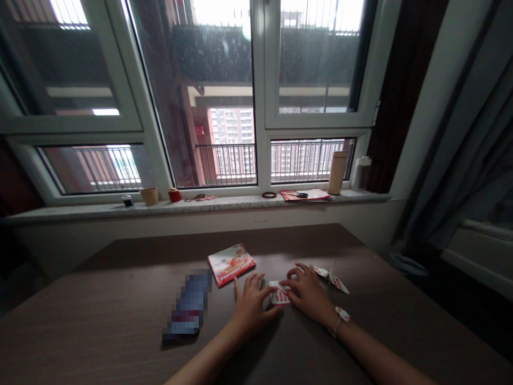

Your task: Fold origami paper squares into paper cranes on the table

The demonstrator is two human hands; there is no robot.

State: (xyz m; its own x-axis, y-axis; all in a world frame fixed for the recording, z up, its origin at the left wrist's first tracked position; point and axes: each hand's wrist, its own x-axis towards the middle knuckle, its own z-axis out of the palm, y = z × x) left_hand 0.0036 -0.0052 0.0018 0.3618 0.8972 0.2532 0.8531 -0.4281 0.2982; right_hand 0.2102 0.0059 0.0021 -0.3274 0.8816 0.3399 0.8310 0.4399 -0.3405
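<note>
A small white paper piece with red print (280, 295) lies on the brown table (132, 299) between my two hands. My left hand (253, 303) holds its left edge with index finger and thumb, while the other fingers spread outward. At the right edge, my right hand (309, 293) grips the paper with bent fingers that partly cover it. A band with a white and orange paper-like piece (342, 314) circles my right wrist. Just beyond the right hand rests a white and red folded paper strip (337, 283).
A stack of red and white leaflets (231, 263) lies beyond my left hand. Left of it is a blurred dark blue object (188, 307). The windowsill (236, 201) bears a paper cup (149, 196), a red jar (175, 194), scissors (301, 195) on papers and a beige flask (337, 172).
</note>
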